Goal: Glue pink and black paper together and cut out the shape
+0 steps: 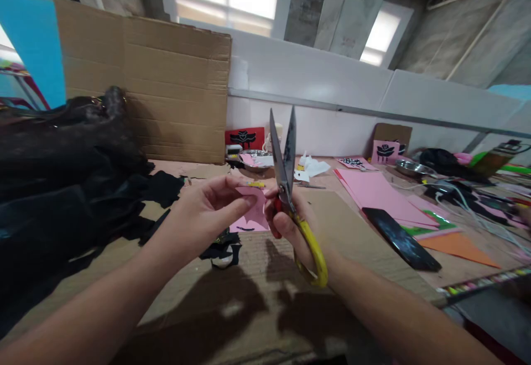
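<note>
My left hand [215, 204] pinches a small piece of pink paper [258, 208] between thumb and fingers, in front of me over the table. Close beside it, my right hand [296, 227] is wrapped round scissors [286, 171] with yellow handles. Their blades point upward and stand apart, with no paper between them. A pink sheet with a dark curved mark [245, 228] lies behind and below the hands. Black scraps [222, 251] rest on the cardboard just under my left hand.
Black cloth-like material [53, 232] is heaped at the left, before an upright cardboard panel [178, 88]. To the right are stacked pink sheets [381, 196], a dark phone [400, 238] and orange paper [460, 248]. Metal dishes [415, 167] and cables stand farther back.
</note>
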`<state>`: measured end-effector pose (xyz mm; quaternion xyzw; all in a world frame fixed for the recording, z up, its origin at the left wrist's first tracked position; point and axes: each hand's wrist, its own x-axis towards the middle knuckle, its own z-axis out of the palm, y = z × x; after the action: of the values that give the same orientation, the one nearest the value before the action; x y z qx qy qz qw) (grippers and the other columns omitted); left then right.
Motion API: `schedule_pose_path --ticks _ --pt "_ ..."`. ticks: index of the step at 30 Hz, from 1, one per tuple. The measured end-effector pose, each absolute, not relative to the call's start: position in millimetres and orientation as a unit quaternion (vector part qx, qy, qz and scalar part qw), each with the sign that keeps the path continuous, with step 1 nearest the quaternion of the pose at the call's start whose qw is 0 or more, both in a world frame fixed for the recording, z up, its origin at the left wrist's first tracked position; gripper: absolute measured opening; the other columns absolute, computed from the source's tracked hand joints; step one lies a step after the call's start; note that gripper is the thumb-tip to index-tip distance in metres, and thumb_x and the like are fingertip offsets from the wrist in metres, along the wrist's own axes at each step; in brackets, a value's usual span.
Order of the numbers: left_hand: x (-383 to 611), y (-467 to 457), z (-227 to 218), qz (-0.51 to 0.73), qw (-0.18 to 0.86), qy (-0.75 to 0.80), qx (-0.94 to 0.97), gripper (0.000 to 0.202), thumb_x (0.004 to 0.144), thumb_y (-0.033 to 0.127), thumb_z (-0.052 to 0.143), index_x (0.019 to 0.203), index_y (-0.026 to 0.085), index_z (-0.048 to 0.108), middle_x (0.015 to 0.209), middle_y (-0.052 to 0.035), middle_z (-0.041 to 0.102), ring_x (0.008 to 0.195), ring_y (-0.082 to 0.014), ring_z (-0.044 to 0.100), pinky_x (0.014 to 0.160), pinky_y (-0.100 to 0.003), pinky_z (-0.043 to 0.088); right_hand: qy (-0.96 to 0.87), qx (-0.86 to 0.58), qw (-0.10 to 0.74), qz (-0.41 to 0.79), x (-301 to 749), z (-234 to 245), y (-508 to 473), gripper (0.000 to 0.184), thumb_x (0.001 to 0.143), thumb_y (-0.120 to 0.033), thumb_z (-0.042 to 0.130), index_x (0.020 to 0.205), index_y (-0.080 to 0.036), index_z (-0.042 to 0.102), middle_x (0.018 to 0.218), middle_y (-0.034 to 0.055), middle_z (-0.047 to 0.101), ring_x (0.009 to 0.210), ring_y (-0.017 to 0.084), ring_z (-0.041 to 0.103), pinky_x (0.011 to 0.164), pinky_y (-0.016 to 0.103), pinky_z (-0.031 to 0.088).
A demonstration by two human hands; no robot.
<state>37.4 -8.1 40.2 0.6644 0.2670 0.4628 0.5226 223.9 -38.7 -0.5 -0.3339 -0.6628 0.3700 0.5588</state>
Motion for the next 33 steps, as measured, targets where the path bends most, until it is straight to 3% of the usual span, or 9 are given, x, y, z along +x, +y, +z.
schedule_pose_path --ticks 6,13,20,25,33 --pt "32.5 -7.8 45.3 0.544 0.505 0.260 0.618 0.009 0.083 0.021 0.076 0.076 0.022 0.070 0.080 0.0048 0.075 0.075 -0.0079 0.068 0.071 -0.013 0.053 -0.678 -0.342 0.519 0.392 220.5 -6.0 -43.1 0.052 0.085 -0.070 0.063 0.111 -0.026 0.055 0.092 0.0029 0.052 0.080 0.018 0.053 0.068 0.030 0.046" --pt "28.5 -7.5 46.2 0.547 0.475 0.268 0.635 0.006 0.085 0.028 0.075 0.082 0.023 0.074 0.077 0.0053 0.072 0.068 -0.0078 0.063 0.065 -0.015 0.051 -0.703 -0.348 0.478 0.396 221.2 -11.5 -43.4 0.052 0.086 -0.069 0.062 0.113 -0.026 0.054 0.087 0.0010 0.048 0.073 0.016 0.046 0.063 0.029 0.040" --pt "26.9 -6.7 49.5 0.540 0.444 0.293 0.652 0.019 0.086 0.038 0.074 0.076 0.022 0.071 0.074 0.0044 0.068 0.070 -0.0093 0.059 0.067 -0.017 0.049 -0.712 -0.345 0.478 0.382 221.8 -9.0 -43.5 0.053 0.088 -0.068 0.061 0.114 -0.022 0.053 0.088 0.0013 0.047 0.074 0.016 0.044 0.064 0.029 0.037" --pt "28.2 -8.0 46.2 0.516 0.476 0.281 0.655 0.023 0.085 0.039 0.074 0.076 0.020 0.067 0.072 0.0044 0.064 0.067 -0.0084 0.055 0.062 -0.017 0.045 -0.711 -0.344 0.467 0.399 221.3 -9.1 -43.3 0.054 0.086 -0.068 0.063 0.112 -0.022 0.052 0.080 -0.0018 0.043 0.066 0.014 0.037 0.058 0.027 0.032" --pt "27.8 -8.7 46.9 0.510 0.471 0.270 0.667 0.015 0.086 0.030 0.071 0.078 0.019 0.065 0.076 0.0045 0.063 0.067 -0.0078 0.054 0.060 -0.017 0.044 -0.715 -0.348 0.450 0.406 222.5 -9.1 -44.4 0.048 0.087 -0.062 0.067 0.111 -0.023 0.054 0.084 -0.0012 0.045 0.072 0.015 0.039 0.064 0.028 0.035"
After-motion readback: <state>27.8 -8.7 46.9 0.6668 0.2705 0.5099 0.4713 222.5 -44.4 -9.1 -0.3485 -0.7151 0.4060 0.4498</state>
